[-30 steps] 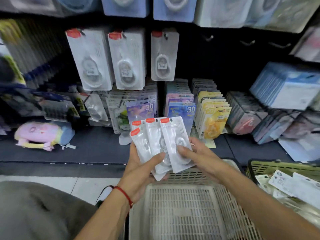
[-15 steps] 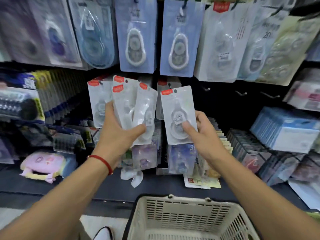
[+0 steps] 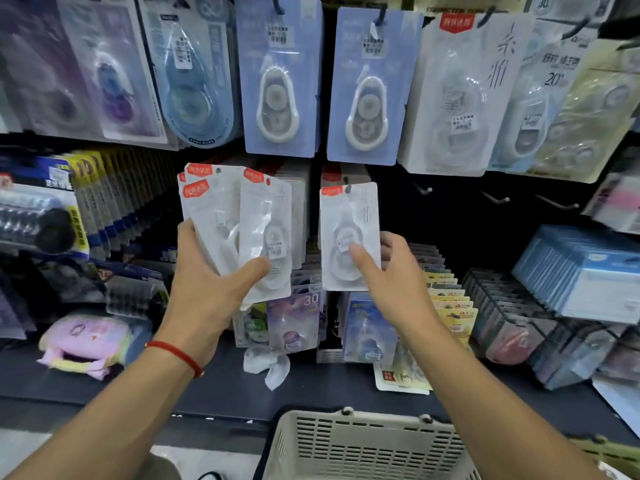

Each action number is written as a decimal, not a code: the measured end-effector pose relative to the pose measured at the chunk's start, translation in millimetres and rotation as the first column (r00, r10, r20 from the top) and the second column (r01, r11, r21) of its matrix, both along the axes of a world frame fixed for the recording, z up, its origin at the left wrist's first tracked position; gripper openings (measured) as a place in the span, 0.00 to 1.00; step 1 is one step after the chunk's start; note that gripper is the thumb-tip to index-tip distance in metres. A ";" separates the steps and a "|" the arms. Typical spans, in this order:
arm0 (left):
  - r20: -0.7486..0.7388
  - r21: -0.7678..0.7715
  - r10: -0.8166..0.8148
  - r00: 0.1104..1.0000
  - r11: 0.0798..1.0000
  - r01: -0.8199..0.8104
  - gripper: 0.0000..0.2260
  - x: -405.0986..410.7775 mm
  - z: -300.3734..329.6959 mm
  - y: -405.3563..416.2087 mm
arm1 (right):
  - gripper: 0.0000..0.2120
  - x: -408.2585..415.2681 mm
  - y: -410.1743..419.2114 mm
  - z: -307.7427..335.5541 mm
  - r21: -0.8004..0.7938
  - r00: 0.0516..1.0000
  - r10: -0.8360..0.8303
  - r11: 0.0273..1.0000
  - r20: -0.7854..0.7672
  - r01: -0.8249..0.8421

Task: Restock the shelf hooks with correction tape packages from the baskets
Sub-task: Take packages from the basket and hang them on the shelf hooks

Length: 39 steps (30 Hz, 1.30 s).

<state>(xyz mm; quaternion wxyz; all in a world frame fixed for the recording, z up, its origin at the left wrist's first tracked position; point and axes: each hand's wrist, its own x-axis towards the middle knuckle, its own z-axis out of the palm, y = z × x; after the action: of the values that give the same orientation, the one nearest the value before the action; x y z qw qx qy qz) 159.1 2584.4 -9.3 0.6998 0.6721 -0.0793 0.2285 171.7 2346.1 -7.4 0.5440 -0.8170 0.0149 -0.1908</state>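
My left hand (image 3: 207, 289) grips a fanned stack of white correction tape packages (image 3: 242, 223) with red corner labels, held up in front of the shelf. My right hand (image 3: 384, 271) pinches a single white correction tape package (image 3: 348, 216), thumb on its front, raised before a row of matching packages (image 3: 337, 173) hanging on a hook behind it. Bare hooks (image 3: 424, 189) stick out of the dark back panel to the right. The beige basket (image 3: 363, 445) stands below, between my forearms.
Blue carded correction tapes (image 3: 280, 77) and other packs hang on the upper hooks. Upright rows of stationery (image 3: 446, 299) stand on the dark shelf, with a pastel pouch (image 3: 86, 341) at the left and blue boxes (image 3: 585, 268) at the right. A green basket edge (image 3: 609, 448) shows bottom right.
Both hands rose from above the basket to shelf-hook height. My right hand took one package off the stack and moved it right, in front of the hanging row.
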 end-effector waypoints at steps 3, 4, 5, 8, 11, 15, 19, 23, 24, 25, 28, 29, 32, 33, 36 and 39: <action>-0.040 -0.044 -0.090 0.995 0.995 0.088 0.40 -1.1 -0.8 -4.6 | 0.23 -3.2 5.9 -1.2 -0.105 0.998 -0.050 0.993 0.027 0.052; -0.074 -0.062 -0.136 0.988 0.989 0.132 0.43 -1.6 -1.2 -7.5 | 0.17 -4.4 8.8 -0.9 -0.067 0.999 0.033 0.997 0.032 -0.031; -0.108 -0.073 -0.183 0.977 0.982 0.176 0.44 -2.4 -1.8 -10.7 | 0.13 -5.2 12.3 -1.7 -0.033 0.989 0.146 0.989 0.003 -0.146; -0.186 -0.097 -0.303 0.935 0.952 0.289 0.43 -5.5 -1.6 -20.5 | 0.12 -10.1 21.7 -6.2 0.056 0.930 0.362 0.932 -0.064 -0.359; -0.196 -0.160 -0.345 0.918 0.935 0.317 0.38 -8.0 0.4 -26.3 | 0.18 -11.1 21.6 -7.2 0.164 0.950 0.312 0.938 -0.017 -0.306; -0.200 -0.216 -0.321 0.926 0.936 0.278 0.29 -6.8 1.8 -27.6 | 0.16 -9.2 13.0 -1.5 0.315 0.986 0.159 0.935 0.042 -0.164; -0.155 -0.148 -0.206 0.966 0.972 0.184 0.27 -2.9 -3.0 -26.0 | 0.15 -6.9 4.7 0.0 0.261 0.996 0.053 0.963 0.077 -0.071; -0.120 -0.056 -0.160 0.980 0.987 0.154 0.28 -3.1 -4.5 -25.2 | 0.18 -8.2 3.2 2.0 0.252 0.990 0.088 0.961 0.111 -0.114; -0.109 -0.047 -0.144 0.984 0.989 0.140 0.28 -3.6 -4.0 -25.1 | 0.19 -8.1 3.6 2.8 0.254 0.988 0.086 0.960 0.126 -0.115; -0.099 -0.044 -0.129 0.987 0.991 0.125 0.28 -4.0 -3.5 -24.8 | 0.20 -7.9 4.0 3.4 0.256 0.987 0.075 0.961 0.140 -0.109; -0.077 -0.036 -0.087 0.993 0.996 0.084 0.27 -4.6 -2.9 -23.9 | 0.23 -8.0 5.4 2.4 0.263 0.985 0.028 0.962 0.169 -0.072; -0.075 -0.034 -0.080 0.994 0.996 0.078 0.27 -4.7 -2.9 -23.5 | 0.22 -8.1 5.7 1.6 0.265 0.985 0.016 0.962 0.172 -0.062; -0.070 -0.017 -0.070 0.995 0.997 0.069 0.28 -5.2 -2.4 -22.5 | 0.20 -8.7 6.6 0.5 0.245 0.987 0.005 0.969 0.163 -0.045; -0.071 -0.018 -0.071 0.995 0.997 0.070 0.29 -5.4 -2.2 -22.4 | 0.19 -8.7 6.6 0.1 0.239 0.986 0.004 0.970 0.165 -0.044; -0.082 -0.041 -0.083 0.993 0.996 0.080 0.29 -5.5 -2.6 -23.0 | 0.19 -8.7 6.0 -0.8 0.206 0.986 -0.011 0.978 0.165 -0.023; -0.084 -0.043 -0.088 0.993 0.995 0.085 0.28 -7.0 -2.1 -24.1 | 0.21 -5.7 4.1 -3.8 0.063 0.997 -0.021 0.998 0.075 0.016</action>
<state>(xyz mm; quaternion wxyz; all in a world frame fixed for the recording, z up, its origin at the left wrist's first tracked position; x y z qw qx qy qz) 152.1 2560.3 -11.4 0.7248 0.6634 -0.0737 0.1704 166.0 2350.2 -11.2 0.5677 -0.7915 0.0077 -0.2262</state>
